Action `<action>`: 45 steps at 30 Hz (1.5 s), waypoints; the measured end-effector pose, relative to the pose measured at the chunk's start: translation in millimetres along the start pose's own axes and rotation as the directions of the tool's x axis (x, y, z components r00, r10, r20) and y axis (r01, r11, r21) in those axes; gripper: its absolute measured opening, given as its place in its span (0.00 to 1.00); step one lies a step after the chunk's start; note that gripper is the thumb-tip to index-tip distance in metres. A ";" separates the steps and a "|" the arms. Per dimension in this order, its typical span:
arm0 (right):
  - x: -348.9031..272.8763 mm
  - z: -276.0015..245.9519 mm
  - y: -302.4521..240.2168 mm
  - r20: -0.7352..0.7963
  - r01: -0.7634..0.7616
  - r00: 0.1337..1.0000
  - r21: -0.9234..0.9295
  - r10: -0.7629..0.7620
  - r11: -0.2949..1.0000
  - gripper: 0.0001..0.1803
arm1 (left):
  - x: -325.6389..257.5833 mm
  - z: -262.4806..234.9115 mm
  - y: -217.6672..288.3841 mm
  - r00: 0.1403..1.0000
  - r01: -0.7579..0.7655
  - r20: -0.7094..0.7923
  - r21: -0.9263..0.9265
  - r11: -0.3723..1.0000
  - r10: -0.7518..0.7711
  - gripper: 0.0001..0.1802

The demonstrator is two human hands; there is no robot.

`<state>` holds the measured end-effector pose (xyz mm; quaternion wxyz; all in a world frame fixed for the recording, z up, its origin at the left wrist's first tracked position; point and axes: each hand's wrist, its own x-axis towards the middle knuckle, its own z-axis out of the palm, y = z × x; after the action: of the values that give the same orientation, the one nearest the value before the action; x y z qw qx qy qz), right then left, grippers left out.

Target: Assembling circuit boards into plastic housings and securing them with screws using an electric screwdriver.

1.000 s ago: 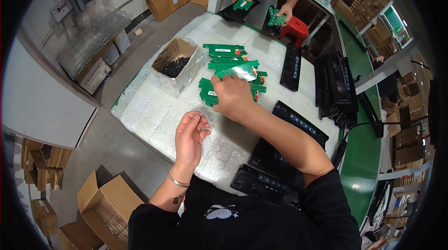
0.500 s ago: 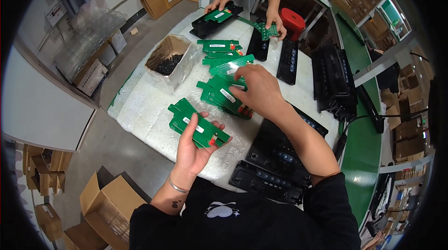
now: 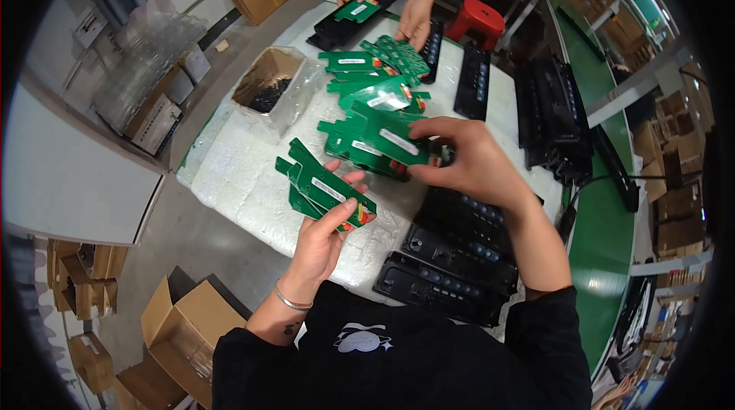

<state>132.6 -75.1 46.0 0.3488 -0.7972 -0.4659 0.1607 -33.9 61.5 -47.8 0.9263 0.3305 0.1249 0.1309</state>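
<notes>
- Left hand (image 3: 325, 238) has a small stack of green circuit boards (image 3: 325, 192) pinched between thumb and fingers, held just over the near edge of the table (image 3: 237, 173). Looks like two or three boards in the stack, hard to count exactly.
- Right hand (image 3: 467, 161) has its fingers closed on the edge of another green board (image 3: 379, 138), lifted off the top of the loose pile (image 3: 375, 92) lying mid-table. That board sits just up and right of the left-hand stack, close but not touching as far as I can tell.
- Progress-wise I'd say early to middle: only a few boards gathered in hand, and a good spread of them still lies fanned out on the table beyond the fingers.
- Black plastic housings (image 3: 452, 257) sit stacked at the near right edge, right under the right forearm, more of them further back.
- Open cardboard box (image 3: 268, 84) of small dark parts sits left of the pile.
- Across the table another person's hands (image 3: 413, 19) are on a board in a black tray (image 3: 348, 16). Red stool (image 3: 476, 16) behind.
</notes>
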 end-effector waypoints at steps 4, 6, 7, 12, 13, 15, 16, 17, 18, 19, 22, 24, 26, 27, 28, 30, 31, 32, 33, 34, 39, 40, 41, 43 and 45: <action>-55.1 -41.7 21.3 -0.159 -0.056 0.987 -0.144 0.033 0.988 0.21 | 4.9 6.3 -11.8 0.994 -0.076 0.095 0.209 0.975 0.057 0.30; -85.3 -53.2 43.7 -0.235 -0.080 0.972 -0.259 0.017 0.963 0.21 | 4.0 13.0 -14.0 0.990 -0.084 0.137 0.306 0.948 0.043 0.32; -98.1 -57.1 52.1 -0.249 -0.094 0.968 -0.308 0.015 0.947 0.21 | 6.5 12.2 -16.9 0.979 -0.096 0.200 0.318 0.943 0.032 0.33; -155.2 -53.5 83.1 -0.252 -0.247 0.956 -0.410 0.151 0.878 0.18 | 26.8 53.4 -27.7 0.934 0.179 0.281 0.174 0.968 -0.223 0.27; -159.3 -51.2 85.4 -0.257 -0.253 0.954 -0.428 0.152 0.867 0.18 | 32.0 62.6 -29.3 0.916 0.237 0.294 0.156 0.959 -0.274 0.26; -160.4 -48.5 95.4 -0.273 -0.242 0.954 -0.451 0.125 0.859 0.18 | 43.7 79.5 -32.1 0.897 0.304 0.263 0.220 0.927 -0.356 0.25; -158.8 -47.3 99.0 -0.274 -0.221 0.957 -0.481 0.093 0.849 0.18 | 49.6 84.4 -35.5 0.895 0.323 0.238 0.238 0.916 -0.378 0.25; -155.3 -46.3 100.7 -0.285 -0.222 0.954 -0.474 0.090 0.852 0.18 | 55.5 86.5 -40.0 0.898 0.326 0.216 0.258 0.910 -0.383 0.24; -152.2 -46.3 103.1 -0.257 -0.214 0.961 -0.444 0.105 0.870 0.17 | 61.6 90.1 -45.0 0.894 0.339 0.202 0.279 0.898 -0.400 0.24; -149.6 -46.0 105.9 -0.228 -0.206 0.966 -0.412 0.118 0.888 0.17 | 66.8 92.5 -49.0 0.890 0.352 0.186 0.300 0.887 -0.416 0.23; -143.1 -39.9 116.5 -0.241 -0.172 0.968 -0.418 0.073 0.892 0.17 | 74.2 89.1 -57.4 0.863 0.413 0.180 0.286 0.865 -0.472 0.23; -139.7 -35.6 119.9 -0.264 -0.168 0.963 -0.438 0.053 0.883 0.15 | 76.7 86.1 -61.4 0.858 0.418 0.182 0.297 0.859 -0.480 0.23; -140.8 -34.5 125.8 -0.285 -0.165 0.958 -0.418 0.044 0.893 0.15 | 78.2 85.2 -64.0 0.854 0.415 0.198 0.297 0.860 -0.481 0.23; -141.6 -34.0 127.7 -0.296 -0.150 0.955 -0.404 0.026 0.903 0.14 | 78.4 84.6 -63.7 0.857 0.411 0.191 0.308 0.858 -0.479 0.23; -142.2 -35.0 127.2 -0.302 -0.162 0.953 -0.397 0.039 0.904 0.14 | 77.8 84.7 -62.6 0.861 0.409 0.182 0.309 0.859 -0.475 0.23; -144.3 -39.4 124.4 -0.353 -0.170 0.935 -0.340 0.042 0.925 0.13 | 78.5 83.5 -62.1 0.864 0.404 0.182 0.308 0.861 -0.470 0.24; -147.1 -40.2 126.3 -0.354 -0.180 0.934 -0.334 0.054 0.925 0.13 | 78.9 83.2 -62.8 0.866 0.407 0.176 0.298 0.863 -0.469 0.25; -150.6 -40.7 128.4 -0.330 -0.204 0.940 -0.344 0.086 0.917 0.13 | 79.4 83.8 -63.4 0.866 0.407 0.176 0.296 0.864 -0.469 0.25; -153.0 -40.6 131.1 -0.306 -0.226 0.945 -0.354 0.116 0.908 0.13 | 80.1 84.4 -64.1 0.867 0.406 0.175 0.294 0.865 -0.467 0.25; -154.4 -39.3 134.4 -0.306 -0.233 0.944 -0.349 0.124 0.908 0.13 | 80.4 84.4 -65.0 0.864 0.414 0.172 0.295 0.861 -0.474 0.25; -155.7 -33.8 141.7 -0.371 -0.196 0.925 -0.291 0.078 0.936 0.11 | 80.9 83.0 -67.1 0.872 0.398 0.181 0.279 0.874 -0.454 0.26; -155.8 -34.1 141.9 -0.370 -0.200 0.925 -0.287 0.084 0.937 0.11 | 81.7 82.4 -67.3 0.872 0.394 0.182 0.290 0.872 -0.454 0.27; -155.9 -34.3 142.0 -0.371 -0.202 0.925 -0.284 0.088 0.937 0.11 | 82.9 82.2 -67.3 0.870 0.399 0.179 0.290 0.870 -0.459 0.27; -154.4 -33.8 142.0 -0.365 -0.200 0.927 -0.275 0.090 0.941 0.11 | 82.9 81.5 -65.6 0.871 0.398 0.185 0.281 0.874 -0.456 0.27; -152.9 -32.7 140.6 -0.374 -0.207 0.923 -0.274 0.094 0.939 0.12 | 82.8 82.2 -63.1 0.866 0.408 0.187 0.272 0.872 -0.464 0.29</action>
<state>161.7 -264.5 -40.7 0.2850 -0.8913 -0.3509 -0.0340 79.7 -6.3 -38.7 0.8968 0.4089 0.0945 -0.1399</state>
